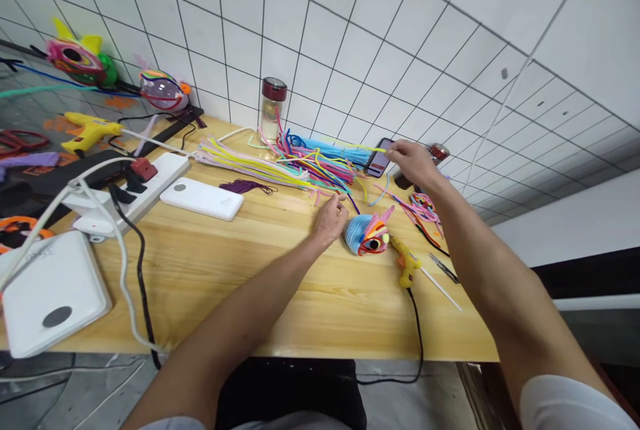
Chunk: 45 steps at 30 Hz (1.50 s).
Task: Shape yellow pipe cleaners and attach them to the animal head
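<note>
My right hand [414,163] is closed in a pinch on the end of a yellow pipe cleaner [376,149], above a smartphone [381,158]. My left hand [331,222] rests low over the table at the near edge of a pile of pipe cleaners [325,167]. Its fingers are curled together, and what they hold, if anything, is hidden. Just right of it lies a small fish-like craft [361,235] with a light-blue wrapped body, pink fins and a round eye. A yellow glue gun [407,263] lies beside the craft.
Small scissors [444,268] and a white glue stick lie at right. A glass bottle [273,110] stands against the tiled wall. Leftward are a white power bank [201,199], a power strip [150,190], cables, another glue gun [90,131] and finished crafts [164,90].
</note>
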Tool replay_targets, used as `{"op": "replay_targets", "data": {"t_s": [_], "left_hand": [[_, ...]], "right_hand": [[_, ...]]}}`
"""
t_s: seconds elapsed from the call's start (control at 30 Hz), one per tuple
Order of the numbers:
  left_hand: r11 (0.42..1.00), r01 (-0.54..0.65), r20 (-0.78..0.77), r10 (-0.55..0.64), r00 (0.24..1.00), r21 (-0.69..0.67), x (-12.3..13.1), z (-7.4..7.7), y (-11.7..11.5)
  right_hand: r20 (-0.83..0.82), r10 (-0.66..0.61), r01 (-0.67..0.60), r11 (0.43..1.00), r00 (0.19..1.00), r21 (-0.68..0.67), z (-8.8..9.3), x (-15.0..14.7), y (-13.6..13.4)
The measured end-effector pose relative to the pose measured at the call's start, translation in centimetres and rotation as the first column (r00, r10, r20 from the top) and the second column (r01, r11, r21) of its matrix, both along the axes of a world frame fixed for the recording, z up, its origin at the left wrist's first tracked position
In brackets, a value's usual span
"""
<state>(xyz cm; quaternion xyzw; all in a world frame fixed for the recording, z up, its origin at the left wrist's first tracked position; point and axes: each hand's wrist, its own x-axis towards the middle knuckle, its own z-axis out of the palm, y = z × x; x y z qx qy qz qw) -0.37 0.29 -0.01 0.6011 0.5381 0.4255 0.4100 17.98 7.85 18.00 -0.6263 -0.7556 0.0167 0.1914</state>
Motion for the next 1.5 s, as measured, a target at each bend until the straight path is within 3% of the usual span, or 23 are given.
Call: {"op": "replay_targets", "data": {"t_s": [0.1, 0.2, 0.3, 0.4, 0.53, 0.63, 0.83, 1.13, 1.3, 1.5], "left_hand": [[1.000, 0.023, 0.033, -0.022, 0.999, -0.006, 0.1, -0.4, 0.2], [1.000, 0.026, 0.065, -0.026, 0.998, -0.006, 0.2, -0.7, 0.2], [1.000, 0.030, 0.086, -0.030, 0.996, -0.006, 0.1, -0.7, 0.0], [1.000, 0.029, 0.092, -0.028, 0.995, -0.007, 0.0, -0.4, -0.1], [1.000, 0.023, 0.113, -0.022, 0.993, -0.009, -0.2, -0.2, -0.2], [1.000, 0.012, 0.140, -0.008, 0.990, -0.025, -0.3, -0.2, -0.2], [0.999, -0.002, 0.153, 0.009, 0.988, -0.049, -0.3, -0.7, -0.3], [0.998, -0.015, 0.205, 0.027, 0.978, -0.061, -0.4, -0.9, -0.3], [0.999, -0.009, 0.217, 0.020, 0.976, -0.052, -0.2, -0.5, -0.4], [0.998, -0.030, 0.264, 0.044, 0.964, -0.059, -0.1, -0.3, -0.3]], "right_hand": [[-0.347, 0.049, 0.003, 0.989, 0.937, 0.147, 0.8, 2.4, -4.2], [-0.635, 0.114, 0.140, 0.931, 0.764, 0.336, 0.1, 5.6, -9.6], [-0.787, 0.177, 0.253, 0.886, 0.591, 0.388, -2.9, 8.4, -13.8], [-0.833, 0.075, 0.247, 0.937, 0.548, 0.246, -7.1, 9.7, -15.6], [-0.837, -0.043, 0.151, 0.987, 0.545, 0.048, -11.1, 9.4, -14.8], [-0.868, 0.002, 0.145, 0.986, 0.496, 0.085, -12.3, 9.2, -13.5], [-0.917, 0.043, 0.331, 0.925, 0.397, 0.187, -14.4, 10.0, -12.7], [-0.949, 0.098, 0.308, 0.932, 0.300, 0.193, -14.6, 10.0, -12.9], [-0.929, 0.148, 0.325, 0.909, 0.339, 0.263, -15.5, 10.3, -12.6], [-0.897, 0.172, 0.429, 0.831, 0.408, 0.355, -15.6, 10.3, -12.6]]}}
